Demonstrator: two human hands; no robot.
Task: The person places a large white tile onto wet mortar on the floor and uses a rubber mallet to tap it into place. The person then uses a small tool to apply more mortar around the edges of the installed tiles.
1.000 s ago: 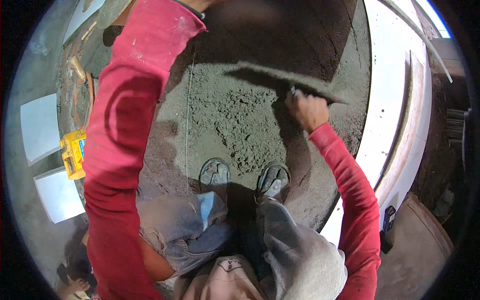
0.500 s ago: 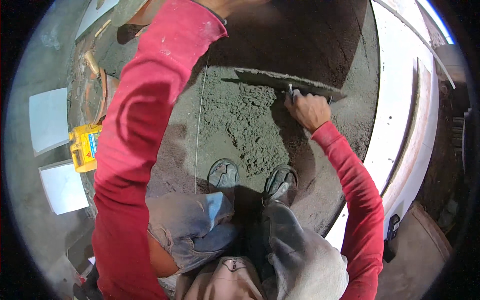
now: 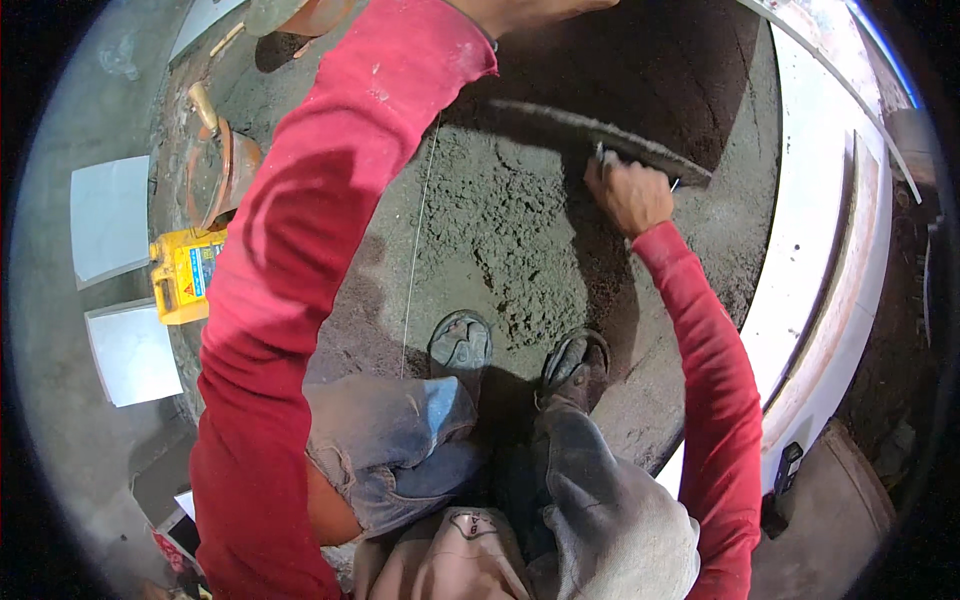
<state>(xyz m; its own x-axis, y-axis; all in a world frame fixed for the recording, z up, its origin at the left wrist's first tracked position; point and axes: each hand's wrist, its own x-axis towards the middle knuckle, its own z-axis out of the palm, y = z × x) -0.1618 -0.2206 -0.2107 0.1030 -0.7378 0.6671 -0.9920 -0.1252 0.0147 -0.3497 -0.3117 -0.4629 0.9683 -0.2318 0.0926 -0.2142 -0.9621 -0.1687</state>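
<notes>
My right hand (image 3: 632,197) is closed around the handle of a long, flat finishing trowel (image 3: 610,130). The trowel's blade lies slanted across the far side of a patch of rough grey mortar (image 3: 510,235), with dark shadow beyond it. At the top edge, my left hand (image 3: 535,10) is mostly cut off by the picture, so its fingers and anything in them cannot be judged. A thin taut string (image 3: 420,230) runs over the floor along the mortar's left side, partly passing under my left arm.
White square tiles (image 3: 110,220) lie at the left, near a yellow jug (image 3: 185,275) and an orange bucket (image 3: 240,170). Along the right runs a white slab ledge (image 3: 805,190) with a long strip on it. My sandalled feet stand at the mortar's near edge.
The trowel has moved slightly away from me, and its blade slants more. My left hand has shifted right along the top edge. The whole view has shifted a little.
</notes>
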